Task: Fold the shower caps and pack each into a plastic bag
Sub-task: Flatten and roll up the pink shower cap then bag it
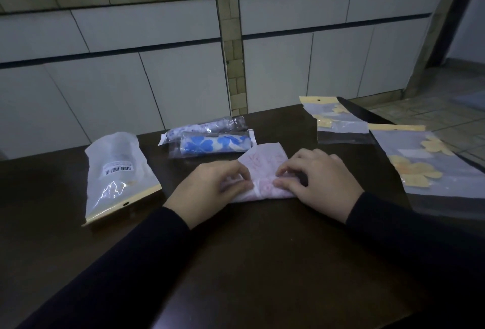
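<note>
- The pink-patterned shower cap (262, 171) lies on the dark desk (262, 250), near the middle, partly rolled, with a flat flap reaching toward the far side.
- The left hand (207, 187) has its fingers curled over the cap's left end, pinching the rolled edge.
- The right hand (320, 181) has its fingertips bent down onto the right end, pressing and gripping the fold.
- The step in hand looks like rolling the cap into a tight bundle. To do it well, both hands should turn evenly so the ends stay level, squeezing out air along the way.
- Two packed caps (210, 139) lie just beyond, in clear bags.
- Empty flower-printed bags (425, 168) wait on the right, and another bag (118, 173) on the left.
- The roll should end up narrow enough to slide into a bag.
</note>
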### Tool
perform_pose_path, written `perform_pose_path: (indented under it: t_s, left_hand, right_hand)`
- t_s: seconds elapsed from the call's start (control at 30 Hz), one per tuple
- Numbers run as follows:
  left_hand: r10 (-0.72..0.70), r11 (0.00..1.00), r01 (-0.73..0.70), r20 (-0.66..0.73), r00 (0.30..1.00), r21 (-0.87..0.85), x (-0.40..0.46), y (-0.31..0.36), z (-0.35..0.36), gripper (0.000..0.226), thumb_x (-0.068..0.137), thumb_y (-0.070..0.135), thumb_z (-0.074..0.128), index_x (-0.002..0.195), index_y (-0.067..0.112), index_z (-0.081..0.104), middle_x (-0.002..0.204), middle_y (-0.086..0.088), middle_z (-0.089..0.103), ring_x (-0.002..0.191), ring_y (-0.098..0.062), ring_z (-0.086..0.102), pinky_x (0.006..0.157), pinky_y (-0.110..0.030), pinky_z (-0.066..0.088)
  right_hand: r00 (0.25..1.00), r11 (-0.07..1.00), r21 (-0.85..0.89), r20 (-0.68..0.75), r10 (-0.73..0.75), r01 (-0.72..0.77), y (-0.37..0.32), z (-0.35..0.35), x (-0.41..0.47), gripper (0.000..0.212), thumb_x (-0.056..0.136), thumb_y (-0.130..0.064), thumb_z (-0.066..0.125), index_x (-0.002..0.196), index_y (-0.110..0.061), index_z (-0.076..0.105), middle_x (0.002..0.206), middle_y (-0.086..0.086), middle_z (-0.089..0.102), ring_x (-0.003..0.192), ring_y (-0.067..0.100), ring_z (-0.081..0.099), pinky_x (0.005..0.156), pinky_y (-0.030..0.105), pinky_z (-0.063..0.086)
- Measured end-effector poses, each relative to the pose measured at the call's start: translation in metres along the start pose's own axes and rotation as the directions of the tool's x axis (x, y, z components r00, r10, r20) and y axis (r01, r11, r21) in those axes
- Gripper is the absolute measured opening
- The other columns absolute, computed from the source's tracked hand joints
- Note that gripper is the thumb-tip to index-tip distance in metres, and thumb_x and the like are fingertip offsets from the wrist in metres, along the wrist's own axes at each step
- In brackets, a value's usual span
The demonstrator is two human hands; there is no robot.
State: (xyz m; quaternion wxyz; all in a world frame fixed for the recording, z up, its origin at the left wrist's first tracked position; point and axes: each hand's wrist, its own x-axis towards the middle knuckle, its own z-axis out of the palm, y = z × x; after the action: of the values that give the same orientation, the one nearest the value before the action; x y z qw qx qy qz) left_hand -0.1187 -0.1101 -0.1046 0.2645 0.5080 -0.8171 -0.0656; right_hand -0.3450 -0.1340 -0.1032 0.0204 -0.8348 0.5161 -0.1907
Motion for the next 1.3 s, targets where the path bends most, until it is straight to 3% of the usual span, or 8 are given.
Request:
perform_pose_path:
  t_s: [0.13,0.33,0.5,0.7,0.87,1.0,1.13,1.3]
  left_hand:
    - [0.118,0.983,-0.105,-0.080,0.990,0.148,0.001,-0.001,0.003,0.020,0.084,0.038,0.060,0.097,0.029,0.072,0.101,0.011,0.059,0.093,-0.005,0.051,0.081,-0.027,0.048]
    - [-0.013,0.985,0.001,0.071,0.997,0.173,0.000,0.000,0.000,0.049,0.081,0.068,0.041,0.106,0.039,0.071,0.103,0.022,0.060,0.093,-0.001,0.051,0.077,-0.025,0.049]
    - [-0.040,0.979,0.022,0.087,0.995,0.201,0.001,-0.001,-0.002,0.060,0.068,0.078,0.044,0.109,0.042,0.069,0.102,0.026,0.058,0.096,-0.001,0.046,0.078,-0.026,0.048]
    - [0.061,0.975,-0.062,0.010,0.998,0.215,-0.001,-0.002,0.003,0.046,0.081,0.068,0.046,0.100,0.034,0.072,0.096,0.019,0.056,0.089,-0.004,0.046,0.071,-0.026,0.048]
    - [0.031,0.964,-0.039,0.034,0.999,0.262,0.003,0.000,-0.001,0.051,0.085,0.067,0.031,0.096,0.035,0.070,0.088,0.017,0.062,0.081,-0.004,0.048,0.064,-0.018,0.039]
    - [-0.036,0.963,0.023,0.043,0.998,0.267,0.002,0.006,-0.002,0.038,0.088,0.060,0.038,0.099,0.035,0.065,0.081,0.017,0.052,0.080,-0.001,0.048,0.061,-0.012,0.030]
    - [-0.059,0.974,0.052,0.027,0.998,0.219,0.002,0.010,-0.001,0.026,0.091,0.055,0.045,0.108,0.038,0.054,0.103,0.014,0.060,0.091,-0.003,0.056,0.069,-0.015,0.035]
    - [-0.098,0.979,0.089,0.038,0.994,0.182,0.001,0.014,-0.003,0.012,0.090,0.053,0.051,0.094,0.042,0.048,0.090,0.016,0.051,0.084,-0.002,0.050,0.064,-0.012,0.034]
  right_hand:
    - [0.995,0.996,-0.004,-0.047,-0.090,0.090,-0.004,0.000,-0.004,0.019,0.091,-0.047,0.052,0.104,-0.039,0.063,0.106,-0.019,0.055,0.099,0.003,0.048,0.093,0.032,0.037]
    - [0.997,0.998,0.051,0.054,-0.049,0.046,0.006,-0.005,0.000,0.026,0.090,-0.053,0.051,0.100,-0.037,0.069,0.083,-0.022,0.052,0.082,-0.002,0.050,0.097,0.034,0.033]
    - [0.989,0.997,0.007,0.129,-0.077,0.077,0.010,-0.011,-0.004,0.048,0.078,-0.071,0.050,0.114,-0.042,0.063,0.093,-0.022,0.052,0.082,-0.004,0.045,0.093,0.032,0.032]
    - [0.992,0.994,0.024,0.065,-0.105,0.103,0.012,-0.007,-0.006,0.042,0.084,-0.065,0.047,0.115,-0.042,0.064,0.093,-0.021,0.057,0.079,-0.006,0.046,0.090,0.030,0.033]
    - [0.993,0.949,0.310,0.120,0.011,-0.048,0.014,-0.007,-0.001,0.032,0.081,-0.060,0.052,0.099,-0.040,0.070,0.088,-0.019,0.064,0.086,0.000,0.056,0.097,0.038,0.042]
    - [0.992,0.947,0.309,0.110,0.055,-0.087,0.014,-0.003,0.002,0.029,0.084,-0.056,0.052,0.098,-0.038,0.070,0.090,-0.024,0.064,0.089,-0.001,0.057,0.098,0.040,0.042]
    - [0.993,0.945,0.304,0.061,0.106,-0.120,0.015,0.001,0.003,0.030,0.081,-0.060,0.052,0.096,-0.038,0.066,0.090,-0.022,0.061,0.090,0.000,0.055,0.099,0.039,0.040]
    - [0.993,0.979,0.168,0.001,0.120,-0.119,0.011,0.001,0.000,0.029,0.087,-0.060,0.049,0.102,-0.039,0.062,0.085,-0.019,0.056,0.089,0.002,0.048,0.096,0.033,0.030]
